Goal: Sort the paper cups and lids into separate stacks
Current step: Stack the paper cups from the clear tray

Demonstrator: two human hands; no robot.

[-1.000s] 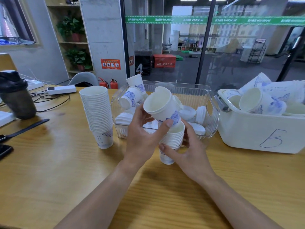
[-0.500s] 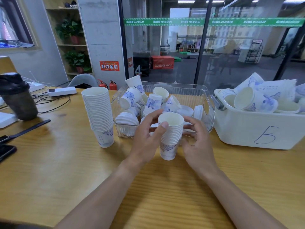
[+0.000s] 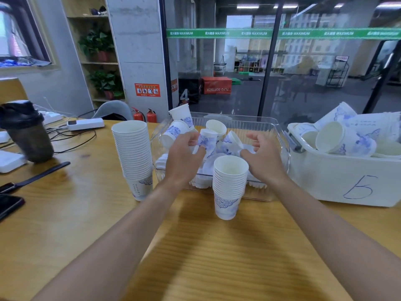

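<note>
A short stack of paper cups (image 3: 230, 185) stands on the wooden table just in front of the clear bin (image 3: 282, 137). A taller cup stack (image 3: 134, 155) stands to its left. Inside the bin lie loose blue-patterned cups and white lids (image 3: 162, 162). My left hand (image 3: 184, 157) reaches into the bin, thumb and forefinger curled round a small lidded cup (image 3: 208, 137). My right hand (image 3: 263, 161) hovers over the bin's right half, fingers spread and holding nothing.
A white tub marked with a 5 (image 3: 347, 183), full of cups, stands at the right. On the left are a dark shaker bottle (image 3: 26, 131), a power strip (image 3: 85, 123) with cables, a black strap (image 3: 41, 173) and a phone (image 3: 8, 205).
A second ago my left hand held a cup above the short stack gripped by my right; the cup went onto the stack. Both hands have let go and moved forward into the bin.
</note>
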